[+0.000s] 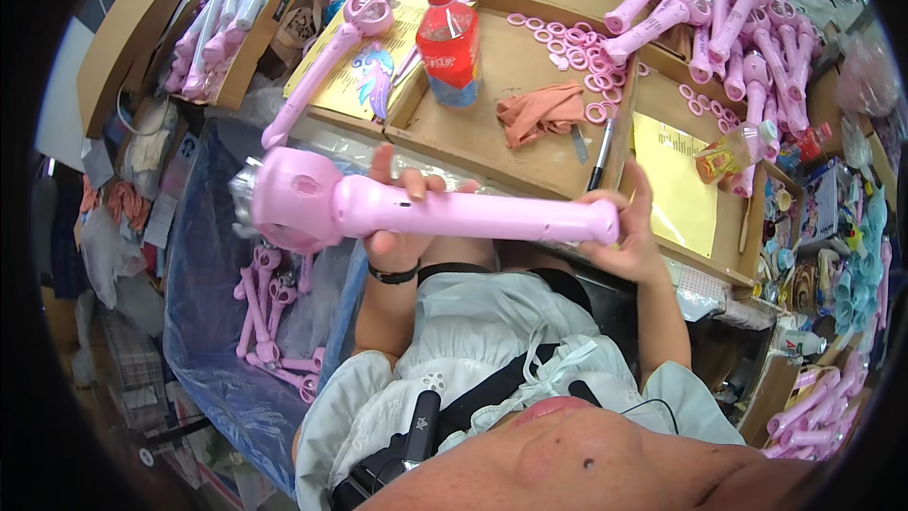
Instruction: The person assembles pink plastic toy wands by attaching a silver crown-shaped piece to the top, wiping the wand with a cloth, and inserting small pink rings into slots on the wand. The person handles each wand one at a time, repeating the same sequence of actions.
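Note:
A pink toy wand (473, 215) lies level across the view before me, its round caged head at the left with a silvery crown-like tip. My left hand (395, 248) is closed around the handle just below the head, fingers showing above it and the palm beneath. At the other end, my right hand (636, 238) grips the butt of the handle, partly hidden behind it. Another pink wand (326, 71) leans on a yellow printed sheet (402, 28) beyond my left hand.
Cardboard trays (454, 147) hold pink rings (582, 47), an orange cloth (541, 114), a pen (602, 156), a red-labelled bottle (448, 47) and a yellow sheet (676, 189). Wands (738, 14) are heaped far right. A blue-lined bin (213, 322) with several wands stands left.

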